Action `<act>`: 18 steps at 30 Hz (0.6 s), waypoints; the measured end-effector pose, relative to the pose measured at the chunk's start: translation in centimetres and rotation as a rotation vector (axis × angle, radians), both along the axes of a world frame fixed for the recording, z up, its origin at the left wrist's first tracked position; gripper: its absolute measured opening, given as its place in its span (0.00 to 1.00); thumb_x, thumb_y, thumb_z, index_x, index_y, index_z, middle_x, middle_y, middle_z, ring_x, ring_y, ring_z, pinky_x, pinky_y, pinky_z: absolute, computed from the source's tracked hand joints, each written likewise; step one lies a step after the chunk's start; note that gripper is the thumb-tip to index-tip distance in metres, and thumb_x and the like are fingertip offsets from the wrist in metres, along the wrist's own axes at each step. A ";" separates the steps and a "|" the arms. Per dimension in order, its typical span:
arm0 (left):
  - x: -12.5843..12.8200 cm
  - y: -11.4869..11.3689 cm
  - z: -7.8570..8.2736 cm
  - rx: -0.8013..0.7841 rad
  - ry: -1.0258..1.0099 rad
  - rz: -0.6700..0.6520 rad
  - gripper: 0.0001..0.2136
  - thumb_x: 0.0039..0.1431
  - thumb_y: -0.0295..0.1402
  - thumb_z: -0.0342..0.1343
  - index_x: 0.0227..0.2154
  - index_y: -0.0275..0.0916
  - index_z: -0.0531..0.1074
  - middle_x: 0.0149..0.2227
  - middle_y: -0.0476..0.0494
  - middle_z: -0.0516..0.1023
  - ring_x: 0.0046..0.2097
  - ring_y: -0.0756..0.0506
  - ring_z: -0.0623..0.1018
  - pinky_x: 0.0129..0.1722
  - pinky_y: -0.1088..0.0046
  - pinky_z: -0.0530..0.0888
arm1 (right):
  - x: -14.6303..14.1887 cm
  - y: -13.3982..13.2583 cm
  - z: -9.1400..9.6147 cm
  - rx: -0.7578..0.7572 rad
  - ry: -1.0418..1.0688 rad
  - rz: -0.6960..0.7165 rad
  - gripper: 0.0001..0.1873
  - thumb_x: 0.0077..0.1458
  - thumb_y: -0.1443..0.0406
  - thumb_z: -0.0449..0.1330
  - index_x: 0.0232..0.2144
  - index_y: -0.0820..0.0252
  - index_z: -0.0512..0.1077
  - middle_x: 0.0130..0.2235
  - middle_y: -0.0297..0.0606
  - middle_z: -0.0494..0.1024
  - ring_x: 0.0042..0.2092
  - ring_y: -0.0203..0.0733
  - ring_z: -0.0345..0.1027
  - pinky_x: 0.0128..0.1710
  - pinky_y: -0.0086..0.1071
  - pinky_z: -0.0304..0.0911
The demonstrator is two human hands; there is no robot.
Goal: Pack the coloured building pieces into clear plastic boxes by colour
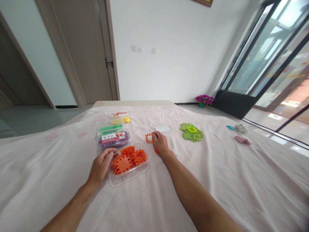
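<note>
My right hand [161,143] pinches an orange interlocking block piece [149,138], a square frame with toothed edges, just above the cloth. Another bit of orange [156,150] shows partly under that hand. To the left stands an open clear plastic container [130,178] with several orange block pieces [122,164] heaped inside. My left hand [101,166] is closed at its left rim, thumb and fingers together on the edge. Behind it sits a container of purple pieces [114,138] with a red and white label.
Farther back are containers of green pieces [111,127] and yellow pieces [126,120]. A white card [162,129] lies beyond my right hand, and lime-green toothed pieces [191,132] to its right. A small white object [240,128] and pinkish item [242,140] rest far right.
</note>
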State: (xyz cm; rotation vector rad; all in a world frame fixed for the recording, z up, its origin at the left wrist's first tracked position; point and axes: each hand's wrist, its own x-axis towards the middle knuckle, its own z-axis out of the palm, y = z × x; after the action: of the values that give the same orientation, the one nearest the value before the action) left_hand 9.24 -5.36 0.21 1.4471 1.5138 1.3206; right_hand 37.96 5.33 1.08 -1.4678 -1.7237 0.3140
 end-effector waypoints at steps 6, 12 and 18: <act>0.0 0.0 0.1 -0.016 -0.008 -0.005 0.19 0.58 0.47 0.51 0.42 0.38 0.75 0.42 0.40 0.82 0.45 0.39 0.80 0.46 0.65 0.74 | 0.1 -0.5 -0.3 -0.038 -0.132 0.057 0.18 0.61 0.63 0.54 0.53 0.55 0.72 0.46 0.39 0.80 0.45 0.42 0.72 0.46 0.31 0.62; 0.1 -0.1 0.3 -0.014 -0.018 -0.003 0.19 0.57 0.47 0.52 0.41 0.38 0.76 0.42 0.40 0.82 0.44 0.38 0.80 0.46 0.64 0.74 | -0.2 0.0 -0.5 -0.007 0.188 0.009 0.19 0.57 0.61 0.55 0.50 0.59 0.73 0.34 0.35 0.78 0.35 0.39 0.71 0.40 0.32 0.66; 0.0 -0.1 0.1 -0.006 -0.003 0.000 0.19 0.57 0.47 0.52 0.41 0.39 0.76 0.41 0.42 0.83 0.44 0.39 0.80 0.45 0.66 0.74 | -1.5 0.0 2.1 -0.129 0.875 0.102 0.23 0.50 0.54 0.61 0.44 0.63 0.71 0.24 0.28 0.72 0.23 0.33 0.65 0.23 0.27 0.63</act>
State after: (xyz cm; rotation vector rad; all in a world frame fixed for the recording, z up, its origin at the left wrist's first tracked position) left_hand 9.25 -5.42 0.36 1.4404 1.5146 1.3165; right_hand 36.50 5.31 3.15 -1.0717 -1.0675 0.9722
